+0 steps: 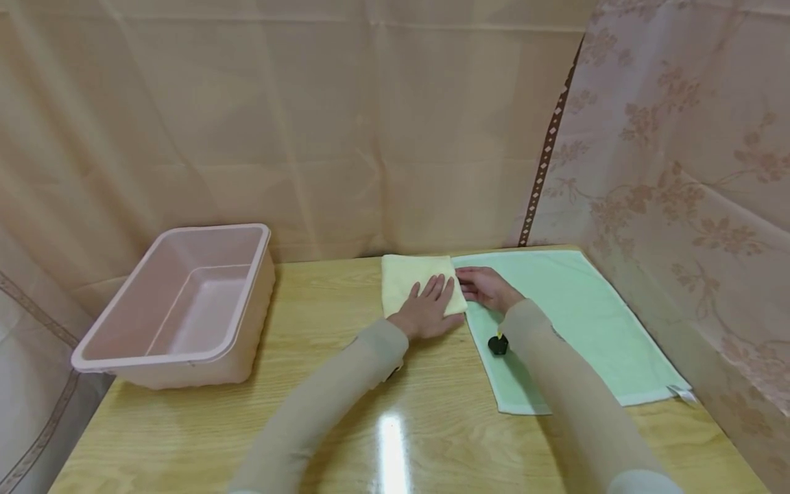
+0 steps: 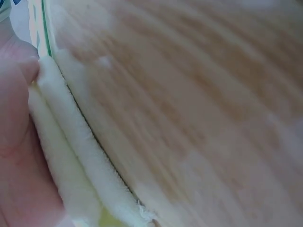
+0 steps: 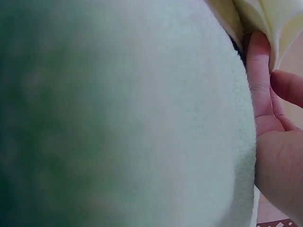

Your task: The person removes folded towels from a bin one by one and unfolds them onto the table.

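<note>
A yellow towel (image 1: 400,278), folded into a thick square, lies near the back of the wooden table. My left hand (image 1: 427,312) rests on it with fingers spread, palm down. The left wrist view shows the folded layers of the towel (image 2: 78,142) along that hand's edge. At the towel's right side, my right hand (image 1: 489,289) pinches its edge between thumb (image 3: 288,88) and fingers. Beneath the right forearm a light green towel (image 1: 574,309) is spread flat. Its left edge runs right beside the yellow one.
A pink plastic basin (image 1: 249,343) stands on the left of the wooden table (image 1: 333,295). Beside my right wrist is a small black object (image 1: 498,344) with a yellow bit. Curtains (image 1: 321,137) hang behind the table and along both sides.
</note>
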### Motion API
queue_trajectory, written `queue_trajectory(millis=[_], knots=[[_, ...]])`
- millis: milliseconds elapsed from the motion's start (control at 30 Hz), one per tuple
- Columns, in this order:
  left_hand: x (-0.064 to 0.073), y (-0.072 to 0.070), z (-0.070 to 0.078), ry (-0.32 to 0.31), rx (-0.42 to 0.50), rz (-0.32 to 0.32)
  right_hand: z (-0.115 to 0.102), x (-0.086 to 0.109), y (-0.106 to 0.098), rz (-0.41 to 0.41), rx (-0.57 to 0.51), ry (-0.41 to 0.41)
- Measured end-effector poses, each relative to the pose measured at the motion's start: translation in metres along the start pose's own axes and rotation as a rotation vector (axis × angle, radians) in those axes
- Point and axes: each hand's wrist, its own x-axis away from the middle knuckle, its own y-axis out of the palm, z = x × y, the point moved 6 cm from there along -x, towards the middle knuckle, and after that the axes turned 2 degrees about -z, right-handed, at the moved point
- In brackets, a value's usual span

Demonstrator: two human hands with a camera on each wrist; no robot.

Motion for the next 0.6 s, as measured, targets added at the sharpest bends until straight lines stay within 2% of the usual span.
queue_trajectory(millis=[200, 267, 333, 433, 500, 600], knots=[[-0.007, 0.002, 0.004, 0.045, -0.022, 0.023, -0.001, 0.000, 0.000, 0.002, 0.002, -0.004], [-0.008, 0.002, 0.004, 0.064, 0.010, 0.025, -0.001, 0.001, 0.000, 0.010, 0.004, -0.006], [-0.009, 0.002, 0.003, 0.084, 0.083, 0.015, -0.001, 0.002, 0.001, 0.010, 0.014, -0.009], [-0.009, -0.002, -0.002, 0.117, 0.293, 0.002, -0.001, 0.004, 0.001, 0.016, 0.009, -0.006], [-0.009, -0.005, -0.009, 0.108, 0.481, -0.013, -0.001, 0.004, 0.001, 0.007, -0.004, -0.009], [-0.009, -0.013, -0.020, 0.081, 0.787, 0.015, -0.001, 0.004, 0.003, -0.004, -0.022, -0.011]])
